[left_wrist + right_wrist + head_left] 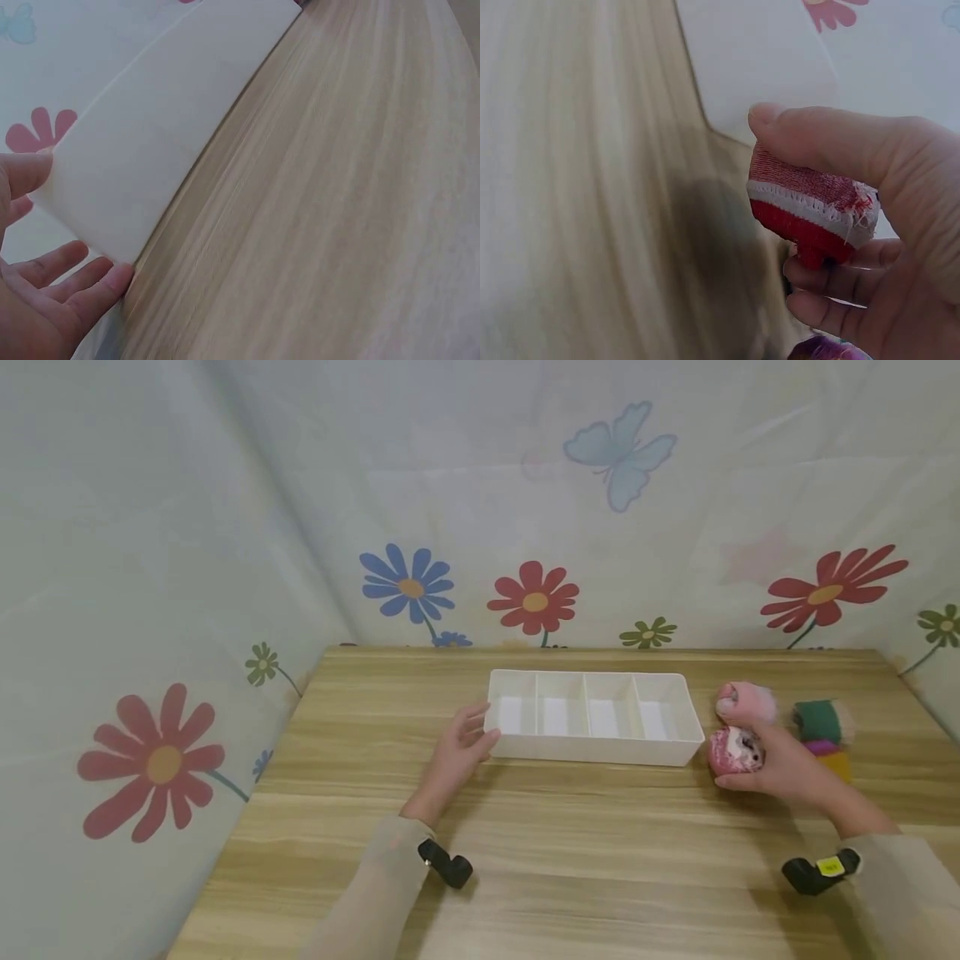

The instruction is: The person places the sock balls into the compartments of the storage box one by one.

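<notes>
Fingers of the right hand (787, 767) grip a red-and-white rolled knit fabric bundle (727, 752), with the thumb on one side and curled fingers on the opposite side. This two-sided hold probably prevents the soft roll from loosening. The bundle is located outside, just beside the right end of a white rectangular plastic tray (592, 750). Whether the bundle bears on the table or is raised cannot be told.

Fingers of the left hand (453, 756) are spread and relaxed at the tray's left end, touching it at the near corner; they do not clasp it. This contact likely steadies the light tray against sliding.

The tray rests on the wood-grain tabletop (525, 860), long side toward the person. Three upright dividers form four compartments in a row from left to right. This orientation presumably places each compartment within reach of both hands.

Remaining items are grouped to the right of the tray, apparently for short access by the right hand: a pale pink rolled fabric bundle (752, 702) just beyond the gripped one, a green fabric roll with a beige end (817, 721) farther right, and purple and orange-yellow material (835, 766) partly hidden by the right hand. Its piece count cannot be determined.
</notes>
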`<state>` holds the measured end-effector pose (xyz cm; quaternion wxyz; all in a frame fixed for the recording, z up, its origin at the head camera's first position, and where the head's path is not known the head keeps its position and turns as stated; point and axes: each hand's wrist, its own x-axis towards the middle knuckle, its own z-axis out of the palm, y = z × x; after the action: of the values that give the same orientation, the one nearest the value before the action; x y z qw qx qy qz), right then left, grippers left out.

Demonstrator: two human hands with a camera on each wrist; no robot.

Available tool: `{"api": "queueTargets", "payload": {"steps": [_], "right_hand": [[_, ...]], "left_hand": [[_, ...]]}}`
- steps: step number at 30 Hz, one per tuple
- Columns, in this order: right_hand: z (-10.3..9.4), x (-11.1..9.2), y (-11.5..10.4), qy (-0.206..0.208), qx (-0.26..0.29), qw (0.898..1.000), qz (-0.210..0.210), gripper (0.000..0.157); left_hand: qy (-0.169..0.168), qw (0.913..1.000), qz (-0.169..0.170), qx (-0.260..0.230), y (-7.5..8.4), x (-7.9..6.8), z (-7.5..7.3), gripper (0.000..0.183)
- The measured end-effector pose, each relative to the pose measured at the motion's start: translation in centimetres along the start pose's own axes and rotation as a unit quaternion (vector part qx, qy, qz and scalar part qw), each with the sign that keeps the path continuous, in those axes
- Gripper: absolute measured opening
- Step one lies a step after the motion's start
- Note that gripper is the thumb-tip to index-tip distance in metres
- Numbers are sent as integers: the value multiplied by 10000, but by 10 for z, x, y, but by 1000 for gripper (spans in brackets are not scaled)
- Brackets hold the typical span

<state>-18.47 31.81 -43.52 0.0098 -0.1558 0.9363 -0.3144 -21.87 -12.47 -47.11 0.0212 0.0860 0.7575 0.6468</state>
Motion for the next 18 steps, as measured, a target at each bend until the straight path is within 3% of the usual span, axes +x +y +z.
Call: {"api": "queueTargets", "payload": {"steps": [7, 10, 14, 18], "right_hand": [[-15, 10, -13, 370, -92, 9992, -140, 85], [-23, 15, -20, 407, -94, 9991, -10, 86], [-32, 22, -30, 321, -104, 9987, 394, 92], [-32, 28, -37, 486, -70, 9984, 272, 87]], "left_hand": [[139, 9999, -15, -24, 2, 1, 2, 50], [158, 9999, -5, -32, 3, 1, 1, 49], [-10, 9999, -67, -97, 20, -5, -1, 50], [-116, 9998, -138, -130, 33, -11, -1, 50]]}}
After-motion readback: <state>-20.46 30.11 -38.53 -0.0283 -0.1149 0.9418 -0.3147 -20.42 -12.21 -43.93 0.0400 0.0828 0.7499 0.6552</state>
